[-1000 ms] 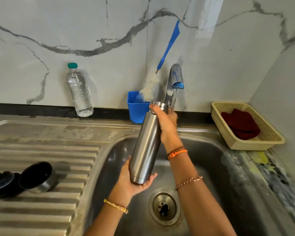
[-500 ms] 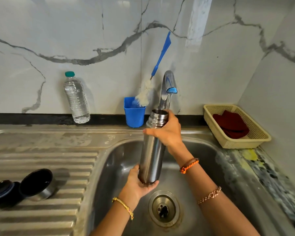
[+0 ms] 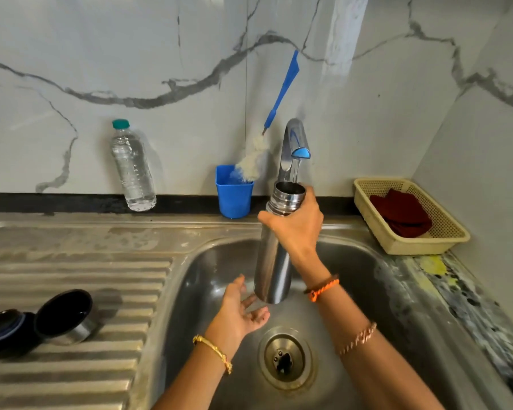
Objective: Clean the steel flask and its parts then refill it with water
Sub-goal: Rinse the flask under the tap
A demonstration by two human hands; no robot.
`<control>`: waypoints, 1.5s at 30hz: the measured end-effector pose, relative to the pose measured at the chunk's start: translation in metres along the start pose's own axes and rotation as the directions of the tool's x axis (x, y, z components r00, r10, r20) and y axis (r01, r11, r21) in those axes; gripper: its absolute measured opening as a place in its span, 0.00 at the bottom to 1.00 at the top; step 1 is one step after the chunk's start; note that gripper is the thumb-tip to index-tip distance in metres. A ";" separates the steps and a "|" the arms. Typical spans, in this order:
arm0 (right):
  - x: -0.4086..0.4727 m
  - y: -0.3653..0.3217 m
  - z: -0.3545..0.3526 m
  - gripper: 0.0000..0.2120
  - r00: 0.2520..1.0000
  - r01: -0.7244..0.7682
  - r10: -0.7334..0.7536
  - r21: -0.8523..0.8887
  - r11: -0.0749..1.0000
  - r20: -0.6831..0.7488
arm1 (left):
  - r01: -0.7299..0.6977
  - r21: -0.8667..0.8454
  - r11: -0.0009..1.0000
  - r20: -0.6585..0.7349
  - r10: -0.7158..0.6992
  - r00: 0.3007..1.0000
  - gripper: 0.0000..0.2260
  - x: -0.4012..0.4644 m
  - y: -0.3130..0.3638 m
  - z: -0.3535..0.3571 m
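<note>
Steel sink (image 3: 367, 291) and ribbed draining board fill the lower view, with a marble wall behind.

Nearest, the left hand (image 3: 237, 315) sits low over the basin, palm up and fingers spread and relaxed, holding nothing; its fingertips lie just under and beside the base of the flask (image 3: 271, 270), and I cannot tell whether they touch it. Just past that hand toward the person's right is the drain (image 3: 285, 358). Well off to its left, on the draining board, lie the cap (image 3: 64, 318) and the stopper (image 3: 5, 332), touching each other.

Above the left hand, the right hand (image 3: 296, 229) grips the flask around its shoulder, fingers and thumb curled about it, wrist bent down from a raised forearm. The flask stands nearly upright over the basin, open mouth right under the tap (image 3: 295, 143). A thin stream seems to fall from the spout into it, though that is faint.

Judging by this, the step is rinsing or filling the flask at the tap. The next move likely calls for holding the mouth steady under the spout, the left hand steadying the base.

Beyond the right hand, against the wall, stand a blue cup (image 3: 234, 196) holding a bottle brush (image 3: 276, 105), and farther left a plastic bottle (image 3: 132, 170). To the right sits a basket (image 3: 406, 244) of red cloths.
</note>
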State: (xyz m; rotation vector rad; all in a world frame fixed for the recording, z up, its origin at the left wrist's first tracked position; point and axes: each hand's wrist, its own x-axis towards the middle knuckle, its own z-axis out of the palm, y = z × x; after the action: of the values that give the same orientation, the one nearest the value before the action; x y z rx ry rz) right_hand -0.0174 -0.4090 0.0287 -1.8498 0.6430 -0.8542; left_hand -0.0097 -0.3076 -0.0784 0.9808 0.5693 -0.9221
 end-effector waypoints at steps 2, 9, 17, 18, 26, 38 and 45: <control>-0.001 0.000 0.001 0.28 1.000 0.012 -0.013 0.028 1.000 0.018 | 0.028 -0.038 0.999 0.002 -0.028 1.000 0.16 0.005 -0.002 0.002; 0.008 0.004 -0.026 0.21 0.926 -0.161 0.039 0.299 0.941 0.377 | 0.030 -0.403 0.915 0.052 -0.010 0.999 0.29 0.016 -0.003 0.010; 0.074 0.066 -0.030 0.19 0.862 -0.498 0.450 0.224 0.838 0.232 | 0.020 -0.404 0.914 -0.053 -0.045 0.998 0.31 0.025 0.015 0.003; 0.076 0.074 -0.021 0.18 0.879 -0.445 0.432 0.025 0.895 0.200 | 0.018 -0.399 0.917 -0.058 -0.044 0.997 0.31 0.025 0.016 0.002; 0.076 0.065 0.030 0.32 0.968 -0.062 0.178 -0.514 0.856 0.179 | 0.066 -0.395 0.917 -0.030 -0.084 0.996 0.31 0.032 0.021 0.003; 0.085 0.052 0.020 0.12 0.941 0.121 0.079 -0.546 0.829 0.328 | 0.013 -0.297 0.955 -0.065 -0.034 0.997 0.32 0.039 0.017 0.007; 0.088 0.051 0.024 0.16 0.942 0.036 0.147 -0.525 0.850 0.302 | 0.036 -0.321 0.946 -0.068 -0.061 0.996 0.33 0.038 0.014 0.005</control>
State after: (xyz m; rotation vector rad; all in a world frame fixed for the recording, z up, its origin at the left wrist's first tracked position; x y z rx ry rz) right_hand 0.0521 -0.4809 -0.0005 -2.3859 0.7591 -0.3143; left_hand 0.0223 -0.3234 -0.0991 0.7131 0.7851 -0.8069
